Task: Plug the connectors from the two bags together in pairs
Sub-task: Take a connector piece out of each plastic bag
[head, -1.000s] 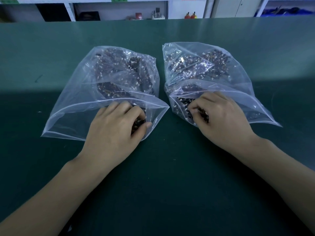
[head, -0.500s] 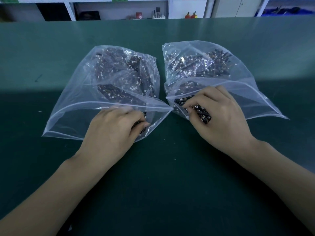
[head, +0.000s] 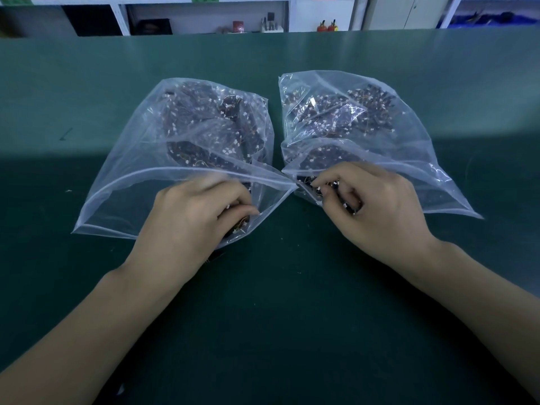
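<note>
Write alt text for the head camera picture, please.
A person's left hand and right hand each grip small wired connectors at the mouths of two clear plastic bags, the left bag and right bag, lying side by side on a green table.

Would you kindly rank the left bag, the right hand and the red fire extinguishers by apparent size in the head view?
1. Left bag.
2. Right hand.
3. Red fire extinguishers, though they stand far off, so only look tiny.
</note>
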A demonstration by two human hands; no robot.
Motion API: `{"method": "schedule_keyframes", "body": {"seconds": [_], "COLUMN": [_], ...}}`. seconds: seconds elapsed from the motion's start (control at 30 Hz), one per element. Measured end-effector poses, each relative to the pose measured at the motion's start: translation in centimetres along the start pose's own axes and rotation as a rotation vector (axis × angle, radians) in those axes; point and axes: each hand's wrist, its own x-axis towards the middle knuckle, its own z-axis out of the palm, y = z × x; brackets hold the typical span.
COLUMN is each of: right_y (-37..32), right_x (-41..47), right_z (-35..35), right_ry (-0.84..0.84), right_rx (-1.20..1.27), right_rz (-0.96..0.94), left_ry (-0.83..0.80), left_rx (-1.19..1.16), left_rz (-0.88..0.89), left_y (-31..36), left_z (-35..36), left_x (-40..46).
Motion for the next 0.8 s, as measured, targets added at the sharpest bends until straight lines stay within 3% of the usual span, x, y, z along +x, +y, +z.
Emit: {"method": "schedule_keyframes", "body": {"seconds": [0.1,0.33,0.8], "right_y": [-0.4,-1.3,-1.3], "right_x": [-0.3,-1.1,-0.8], "right_z": [0.2,0.8,1.5], "right_ry": [0.019,-0.089,-0.171], "right_rx": [0.085,0.274,0.338], "right_rz": [-0.036,-0.108,-0.099], "left_ry": [0.098,0.218,-0.021], "left_rx": [-0.028,-0.283,-0.854], "left_rz": [0.08,0.053,-0.137], "left_y": [0.3,1.9,3.3], "left_z": [-0.2,0.0,0.9], "left_x": [0.0,-0.1,0.0]}}
